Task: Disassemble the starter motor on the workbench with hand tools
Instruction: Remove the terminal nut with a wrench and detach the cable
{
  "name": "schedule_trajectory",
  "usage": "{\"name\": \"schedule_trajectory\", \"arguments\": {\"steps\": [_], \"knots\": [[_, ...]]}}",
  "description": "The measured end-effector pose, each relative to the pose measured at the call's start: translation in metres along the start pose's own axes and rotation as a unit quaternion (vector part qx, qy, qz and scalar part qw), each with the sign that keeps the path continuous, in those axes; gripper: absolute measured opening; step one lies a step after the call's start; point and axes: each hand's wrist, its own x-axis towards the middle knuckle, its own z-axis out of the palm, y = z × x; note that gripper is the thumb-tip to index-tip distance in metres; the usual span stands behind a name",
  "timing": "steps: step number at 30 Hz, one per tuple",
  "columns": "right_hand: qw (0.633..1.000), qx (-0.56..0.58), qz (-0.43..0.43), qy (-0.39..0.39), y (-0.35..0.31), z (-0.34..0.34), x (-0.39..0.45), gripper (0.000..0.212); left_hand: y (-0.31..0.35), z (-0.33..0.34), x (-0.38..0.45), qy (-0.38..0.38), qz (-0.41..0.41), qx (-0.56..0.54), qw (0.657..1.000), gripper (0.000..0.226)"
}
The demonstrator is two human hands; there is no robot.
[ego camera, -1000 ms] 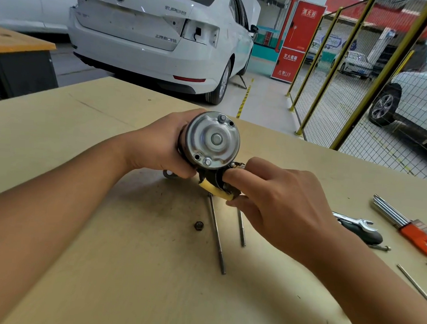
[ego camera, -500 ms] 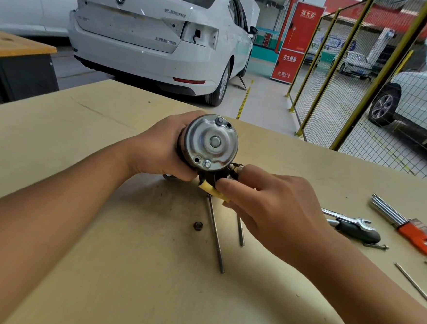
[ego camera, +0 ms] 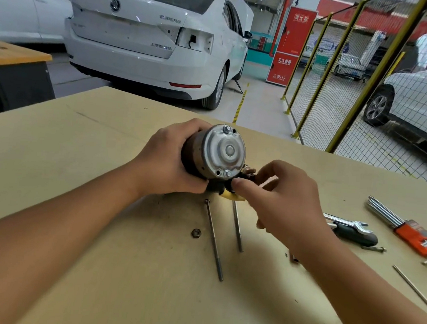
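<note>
Starter motor [ego camera: 208, 152] is held just above the desk [ego camera: 99, 267], end cap turned toward the camera so the underside terminals can be reached. Left hand [ego camera: 168, 162] is wrapped around the body to steady it. Right hand [ego camera: 283, 199] fingertips [ego camera: 237, 182] are pinched on the black terminal part. Two long bolts [ego camera: 213, 240] and a nut [ego camera: 196, 233] lie set aside below.

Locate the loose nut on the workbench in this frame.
In the head view the nut lies on the workbench near centre, just left of the longer of the two through bolts, below the starter motor.
</note>
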Motion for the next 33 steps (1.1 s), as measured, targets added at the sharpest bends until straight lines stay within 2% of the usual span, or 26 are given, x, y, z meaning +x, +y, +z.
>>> {"name": "schedule_trajectory", "arguments": {"steps": [6,18,24,33], "knots": [[0.998,0.054,0.013,0.022,0.003,0.012,-0.003,0.024,0.008,0.002,-0.003,0.001,0.019,0.062,0.998,0.079],[0.999,0.024,0.040,-0.023,0.000,0.003,-0.006,0.042,0.007,-0.002,0.002,-0.020,-0.026,0.037,0.999,0.082],[0.999,0.010,0.034,0.023,-0.002,0.008,-0.003,0.038,0.007,-0.003,0.002,-0.022,-0.034,0.031,0.999,0.083],[0.998,-0.022,-0.004,0.060,0.005,0.013,-0.002,0.047,0.004,-0.002,0.003,-0.021,-0.026,0.020,0.999,0.081]]}}
